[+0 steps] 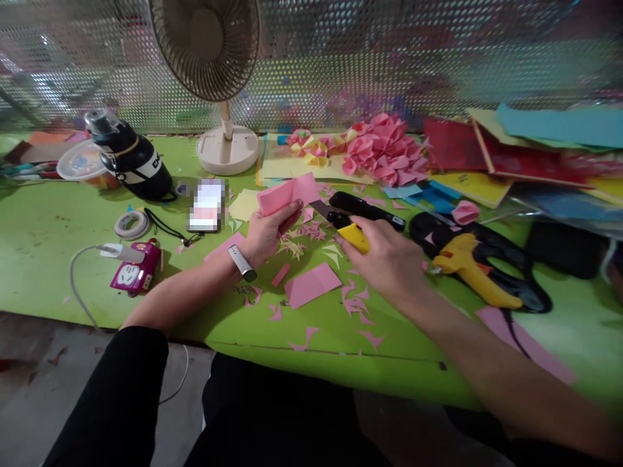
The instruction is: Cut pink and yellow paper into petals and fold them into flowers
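My left hand [267, 230], with a band on its wrist, is closed on a folded pink paper [287, 193], thumb on its lower edge. In my right hand [387, 256] is a yellow and black utility knife [354, 237]. Its bare blade points toward the paper's right end; whether they touch I cannot tell. Below the hands lies a flat pink paper sheet [313, 285], beside a small pink strip [281, 274]. Pink paper scraps [356, 299] and small cut star shapes [311, 231] are scattered around. A black stapler [367, 211] lies just beyond the knife.
A yellow glue gun [470, 269] rests on a black stand at the right. Behind are folded paper flowers [384, 152], a fan [227, 152] and stacked coloured paper [549, 136]. Leftward are a phone [207, 204], a bottle [134, 159], tape [132, 224] and a purple power adapter [136, 269].
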A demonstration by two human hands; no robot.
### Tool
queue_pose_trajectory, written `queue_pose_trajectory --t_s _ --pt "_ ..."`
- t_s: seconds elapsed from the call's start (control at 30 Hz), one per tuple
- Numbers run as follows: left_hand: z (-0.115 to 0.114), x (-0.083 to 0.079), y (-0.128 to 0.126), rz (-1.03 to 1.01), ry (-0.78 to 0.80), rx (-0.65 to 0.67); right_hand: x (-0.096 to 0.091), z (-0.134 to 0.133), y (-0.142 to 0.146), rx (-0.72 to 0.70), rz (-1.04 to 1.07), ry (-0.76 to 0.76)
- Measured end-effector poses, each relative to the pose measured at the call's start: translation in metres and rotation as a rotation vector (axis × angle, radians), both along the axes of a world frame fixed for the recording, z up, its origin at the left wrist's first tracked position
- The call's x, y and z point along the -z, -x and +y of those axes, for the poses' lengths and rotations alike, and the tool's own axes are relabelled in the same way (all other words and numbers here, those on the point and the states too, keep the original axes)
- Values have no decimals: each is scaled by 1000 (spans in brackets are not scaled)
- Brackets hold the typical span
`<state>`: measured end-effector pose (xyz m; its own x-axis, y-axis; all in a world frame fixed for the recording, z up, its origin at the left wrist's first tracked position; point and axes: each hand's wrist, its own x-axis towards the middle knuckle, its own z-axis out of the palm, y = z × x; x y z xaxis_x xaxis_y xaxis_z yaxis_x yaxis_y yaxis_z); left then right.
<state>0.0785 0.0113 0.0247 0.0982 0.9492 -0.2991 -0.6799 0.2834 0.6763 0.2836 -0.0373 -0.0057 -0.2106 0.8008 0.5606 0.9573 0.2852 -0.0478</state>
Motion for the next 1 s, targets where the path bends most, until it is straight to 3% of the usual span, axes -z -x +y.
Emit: queue_pose_trajectory --t_s 0.3,1.0 --pt "1 15 -3 0 -3 18 2 3 1 -5 39 13" --pt "-1 14 -4 16 25 54 2 5 -2 -4 31 55"
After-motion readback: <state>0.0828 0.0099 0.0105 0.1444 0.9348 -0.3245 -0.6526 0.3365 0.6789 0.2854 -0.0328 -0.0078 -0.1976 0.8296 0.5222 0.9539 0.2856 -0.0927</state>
